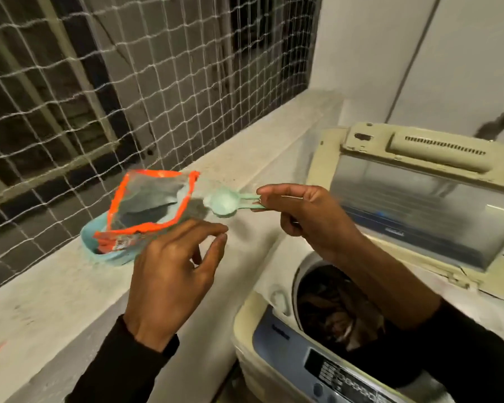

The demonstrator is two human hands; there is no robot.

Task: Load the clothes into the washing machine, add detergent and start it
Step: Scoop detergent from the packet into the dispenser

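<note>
Head view: the right hand [300,216] pinches the handle of a light, stiff scoop [226,202] heaped with loose powder, best kept level. The left hand [175,269] hovers, fingers relaxed and empty, by the floppy detergent packet [149,202].

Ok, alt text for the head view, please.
The right hand pinches a green scoop of powder above the ledge. The left hand hovers open by the detergent bag; dark clothes fill the open washer.

the right forearm [390,274] covers part of the drum opening [326,309], so the clothes [332,318] show only partly. print on the control panel [341,373] is too blurred to read, and the washing machine [274,359] runs off the bottom edge.
</note>
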